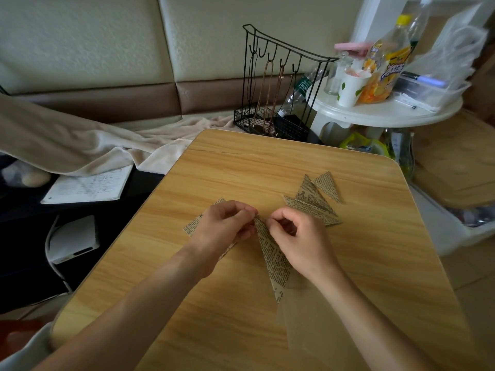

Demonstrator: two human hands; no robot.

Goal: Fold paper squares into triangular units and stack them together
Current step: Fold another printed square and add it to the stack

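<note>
**A:** What can go wrong at this point?

**B:** The folded paper (pixel 273 253) is held only at its top corner. The left hand (pixel 222 226) and the right hand (pixel 297 236) each pinch that corner between thumb and curled fingers, meeting at the tip. If the two pinches pull unevenly, the layers are likely to slip out of line and the crease will run crooked. Thin paper may also tear at the tip.

**A:** Any other hazard?

**B:** The left wrist lies over the flat sheets (pixel 194 224). A sideways move could drag them across the table (pixel 267 162).

**A:** Describe the paper.

**B:** Tan, printed with dense newspaper-style text. It forms a long narrow triangle, point toward the person, between the hands near the table's middle. Finished triangles (pixel 313 199) lie overlapping just beyond the right hand.
</note>
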